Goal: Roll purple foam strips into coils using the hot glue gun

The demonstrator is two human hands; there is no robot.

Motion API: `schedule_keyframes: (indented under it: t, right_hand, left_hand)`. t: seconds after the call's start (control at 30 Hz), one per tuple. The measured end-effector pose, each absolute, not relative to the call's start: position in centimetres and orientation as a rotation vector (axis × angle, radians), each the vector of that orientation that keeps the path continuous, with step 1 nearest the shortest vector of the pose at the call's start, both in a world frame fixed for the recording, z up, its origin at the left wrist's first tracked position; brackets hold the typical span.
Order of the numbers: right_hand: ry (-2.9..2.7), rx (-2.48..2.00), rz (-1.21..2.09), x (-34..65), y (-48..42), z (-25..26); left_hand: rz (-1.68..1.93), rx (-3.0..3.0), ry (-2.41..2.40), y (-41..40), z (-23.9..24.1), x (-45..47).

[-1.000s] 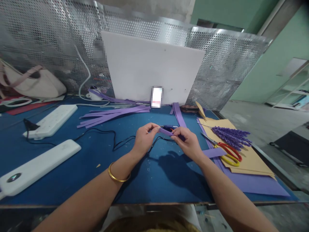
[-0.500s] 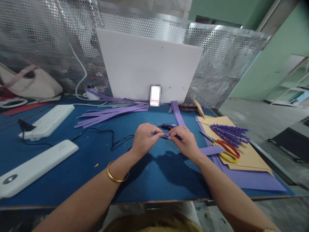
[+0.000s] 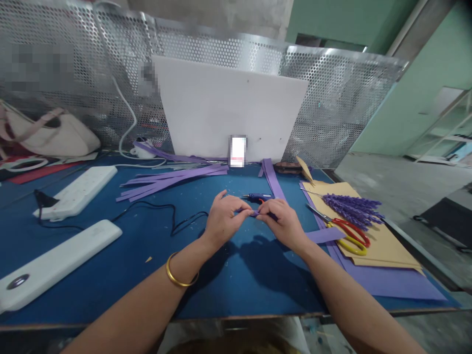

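Note:
Over the middle of the table, my left hand (image 3: 225,220) and my right hand (image 3: 282,222) meet fingertip to fingertip. Both pinch a narrow purple paper strip (image 3: 254,213), most of it hidden by the fingers. A wider length of purple strip (image 3: 326,235) shows beyond my right wrist; I cannot tell whether it joins the pinched piece. Just behind the fingertips lies a blue glue gun (image 3: 257,196), partly covered by my right hand. A gold bangle (image 3: 180,271) circles my left wrist.
Cut purple strips (image 3: 173,181) lie at the back left. Red-and-yellow-handled scissors (image 3: 350,235) and purple flower sprigs (image 3: 352,210) rest on tan sheets (image 3: 387,246) at right. A white power strip (image 3: 79,192), a long white device (image 3: 62,263) and a black cord (image 3: 173,219) occupy the left. A lit phone (image 3: 238,151) leans against a white board (image 3: 232,103).
The whole view has shifted slightly, with the scene sitting a little lower. My left fingers have spread a bit, one now raised, while both hands keep pinching the purple strip.

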State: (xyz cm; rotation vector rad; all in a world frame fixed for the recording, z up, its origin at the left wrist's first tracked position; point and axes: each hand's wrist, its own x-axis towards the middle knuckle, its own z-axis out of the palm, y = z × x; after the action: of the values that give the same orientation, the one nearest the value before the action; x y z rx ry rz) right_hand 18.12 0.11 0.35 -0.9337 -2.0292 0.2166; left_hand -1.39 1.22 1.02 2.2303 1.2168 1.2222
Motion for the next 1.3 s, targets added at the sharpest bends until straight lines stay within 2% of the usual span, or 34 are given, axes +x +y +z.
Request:
schedule_keyframes:
  t: [0.23, 0.5, 1.0, 1.3]
  right_hand:
    - [-2.052, -0.930, 0.237, 18.20, 0.15, 0.22]
    - [-1.942, -0.992, 0.227, 18.49, 0.24, 0.46]
    - [-1.826, -1.068, 0.429, 18.73, 0.69, -0.07]
    - [-1.854, -1.059, 0.391, 18.46, 0.54, -0.07]
  left_hand:
    - [1.205, 2.236, 1.186, 0.95, 1.07, -1.12]
    - [1.342, 1.736, 1.345, 1.38, 1.02, -1.14]
    - [1.411, 1.221, 1.091, 1.63, 0.95, -1.06]
    - [1.424, 1.460, 1.177, 1.73, 0.46, -1.21]
